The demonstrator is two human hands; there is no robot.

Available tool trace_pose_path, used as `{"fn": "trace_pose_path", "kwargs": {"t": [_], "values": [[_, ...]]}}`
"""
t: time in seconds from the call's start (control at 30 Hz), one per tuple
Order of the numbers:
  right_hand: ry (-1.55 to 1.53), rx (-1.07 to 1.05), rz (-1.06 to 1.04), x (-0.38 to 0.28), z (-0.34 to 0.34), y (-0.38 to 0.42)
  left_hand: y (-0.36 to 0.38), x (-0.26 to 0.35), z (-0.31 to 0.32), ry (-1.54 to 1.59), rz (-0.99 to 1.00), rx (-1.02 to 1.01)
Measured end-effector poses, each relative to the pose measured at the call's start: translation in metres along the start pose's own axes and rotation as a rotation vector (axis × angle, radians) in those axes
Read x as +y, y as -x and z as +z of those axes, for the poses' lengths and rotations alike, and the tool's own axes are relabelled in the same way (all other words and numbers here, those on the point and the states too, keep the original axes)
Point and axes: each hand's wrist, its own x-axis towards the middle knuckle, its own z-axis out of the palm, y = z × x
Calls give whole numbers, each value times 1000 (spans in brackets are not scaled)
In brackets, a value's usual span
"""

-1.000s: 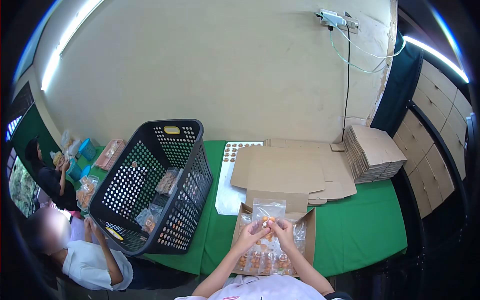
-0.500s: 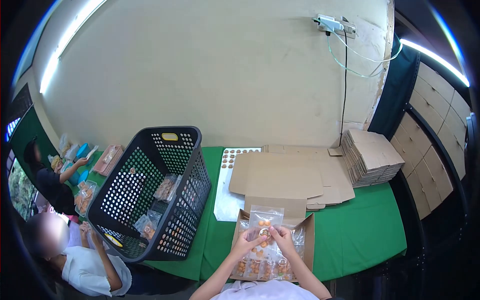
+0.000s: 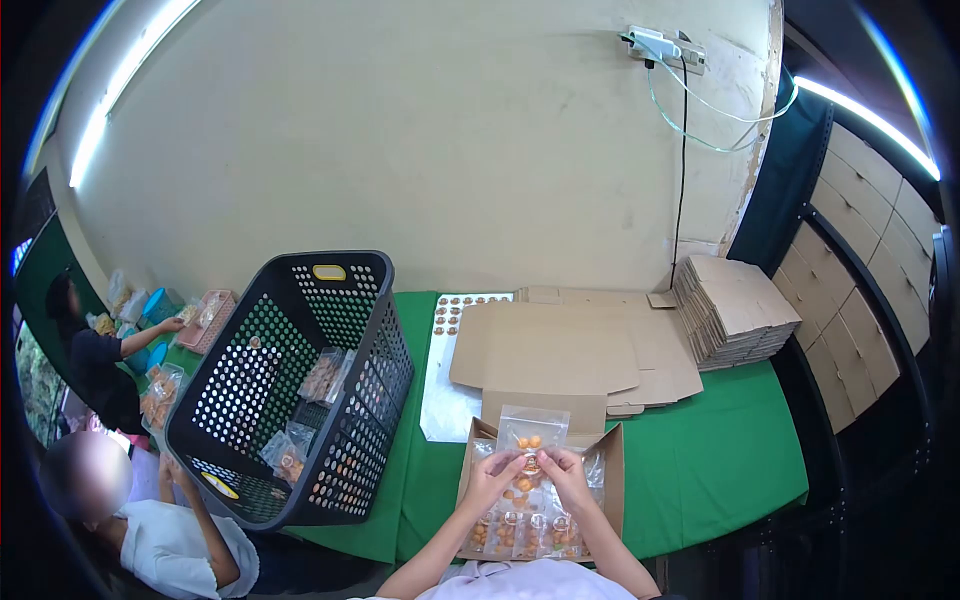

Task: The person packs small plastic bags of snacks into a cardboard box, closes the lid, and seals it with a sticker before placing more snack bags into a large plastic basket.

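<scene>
Bag (image 3: 534, 424) in left hand (image 3: 497, 472) and right hand (image 3: 564, 474) has box walls (image 3: 614, 480) either side.

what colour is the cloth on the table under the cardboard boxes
The cloth is plain green, seen best in the head view.

Left of the open carton (image 3: 614, 490), the green-covered desk (image 3: 720, 460) bears a black basket (image 3: 345, 450); behind the carton lie a sticker sheet (image 3: 450, 385) and flattened cardboard (image 3: 545, 345), with stacked cardboard (image 3: 735, 305) behind and to its right.
</scene>
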Motion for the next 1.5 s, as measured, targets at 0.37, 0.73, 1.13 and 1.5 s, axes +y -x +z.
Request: {"fn": "trace_pose_path", "kwargs": {"t": [0.37, 0.73, 1.13, 1.5], "values": [[188, -36, 48, 0, 7, -5, -6, -8, -9, 27, -85, 63], [59, -129, 184, 2, -4, -4, -4, -6, -2, -100, -32, 79], [-216, 22, 235, 11, 6, -6, -12, -10, -23, 59, -290, -83], [-18, -61, 153, 14, -6, -8, -1, -16, -19, 144, -257, -137]]}}
